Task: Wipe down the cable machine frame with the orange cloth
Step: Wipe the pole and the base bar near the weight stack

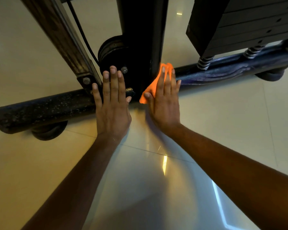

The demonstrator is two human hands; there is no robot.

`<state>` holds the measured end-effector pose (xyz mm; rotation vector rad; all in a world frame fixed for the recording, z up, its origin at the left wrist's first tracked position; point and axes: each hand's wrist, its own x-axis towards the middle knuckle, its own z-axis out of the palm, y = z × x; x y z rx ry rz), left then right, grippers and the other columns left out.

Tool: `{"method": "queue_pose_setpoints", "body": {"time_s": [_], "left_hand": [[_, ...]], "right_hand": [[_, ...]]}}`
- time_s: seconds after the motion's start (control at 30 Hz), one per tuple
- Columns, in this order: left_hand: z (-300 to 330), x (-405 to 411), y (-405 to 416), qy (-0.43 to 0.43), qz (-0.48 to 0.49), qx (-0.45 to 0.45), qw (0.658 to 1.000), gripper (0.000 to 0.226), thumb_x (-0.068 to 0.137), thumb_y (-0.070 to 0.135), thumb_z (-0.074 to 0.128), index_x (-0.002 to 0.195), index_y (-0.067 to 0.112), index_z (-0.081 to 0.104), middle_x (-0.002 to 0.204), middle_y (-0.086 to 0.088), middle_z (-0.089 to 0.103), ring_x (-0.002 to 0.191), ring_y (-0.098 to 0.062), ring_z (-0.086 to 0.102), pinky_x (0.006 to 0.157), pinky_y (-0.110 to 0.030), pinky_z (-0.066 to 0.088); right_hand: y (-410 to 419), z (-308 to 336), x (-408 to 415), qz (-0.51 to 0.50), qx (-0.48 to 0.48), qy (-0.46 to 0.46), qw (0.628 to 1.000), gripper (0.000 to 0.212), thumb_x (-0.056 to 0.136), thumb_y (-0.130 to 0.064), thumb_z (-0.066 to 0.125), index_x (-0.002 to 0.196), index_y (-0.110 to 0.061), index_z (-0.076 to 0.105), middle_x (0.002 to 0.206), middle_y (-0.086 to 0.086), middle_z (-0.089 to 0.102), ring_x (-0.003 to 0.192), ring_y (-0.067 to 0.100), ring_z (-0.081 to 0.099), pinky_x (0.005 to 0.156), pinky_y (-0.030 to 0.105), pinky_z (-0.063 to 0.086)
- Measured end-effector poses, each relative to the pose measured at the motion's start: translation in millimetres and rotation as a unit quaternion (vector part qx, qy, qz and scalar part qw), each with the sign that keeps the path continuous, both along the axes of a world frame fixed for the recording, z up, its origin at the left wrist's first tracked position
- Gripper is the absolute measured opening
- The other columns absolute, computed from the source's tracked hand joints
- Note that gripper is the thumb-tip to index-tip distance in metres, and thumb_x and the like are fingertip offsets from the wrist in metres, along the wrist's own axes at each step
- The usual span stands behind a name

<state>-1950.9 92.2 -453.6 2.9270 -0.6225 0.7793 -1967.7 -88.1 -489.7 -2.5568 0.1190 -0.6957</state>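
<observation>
Floor: glossy pale tiles (223,123) spread beneath me, thin grout lines crossing at angles.
Light: a bright streak (165,163) gleams on the tile ahead of me; a small glint (179,13) shows farther off.
Tone: warm yellow to my left, cooler blue-grey to my right.
</observation>
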Motion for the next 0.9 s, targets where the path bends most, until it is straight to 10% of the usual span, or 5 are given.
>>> {"method": "queue_pose_setpoints", "body": {"time_s": [0.13,0.27,0.57,0.9], "left_hand": [[3,0,3,0.017,0.0,0.017,1.0,0.079,0.117,0.039,0.034,0.167,0.006,-0.017,0.177,-0.016,-0.016,0.164,-0.03,-0.016,0.133,-0.055,-0.005],[-2,-14,1,0.054,-0.013,0.028,0.998,0.086,0.113,0.038,0.043,0.168,0.006,-0.014,0.177,-0.015,-0.021,0.165,-0.03,-0.014,0.133,-0.056,0.005],[24,-42,12,0.145,-0.083,-0.008,0.986,0.066,0.112,0.033,0.044,0.17,0.012,0.02,0.18,-0.006,0.004,0.167,-0.021,-0.006,0.135,-0.05,0.003],[61,-59,68,0.158,-0.052,-0.094,0.982,0.053,0.112,0.031,0.046,0.162,0.012,0.041,0.174,-0.006,0.031,0.166,-0.021,0.009,0.135,-0.047,0.007]], "right_hand": [[-23,10,-10,0.059,0.037,0.053,0.996,0.078,0.116,-0.051,0.042,0.174,-0.021,0.0,0.182,0.01,0.001,0.168,0.034,0.005,0.129,0.063,0.031],[-33,31,-18,0.064,0.052,0.078,0.994,0.068,0.116,-0.049,0.041,0.174,-0.028,0.012,0.18,0.011,0.017,0.156,0.033,0.043,0.108,0.051,0.058],[-28,87,-65,0.089,0.09,0.072,0.989,0.052,0.115,-0.039,0.051,0.165,-0.027,0.043,0.154,0.006,0.063,0.122,0.024,0.071,0.099,0.04,0.061],[12,125,-86,0.169,0.017,0.106,0.98,0.058,0.115,-0.04,0.05,0.17,-0.028,0.035,0.169,0.005,0.046,0.151,0.027,0.05,0.112,0.046,0.053]]}}
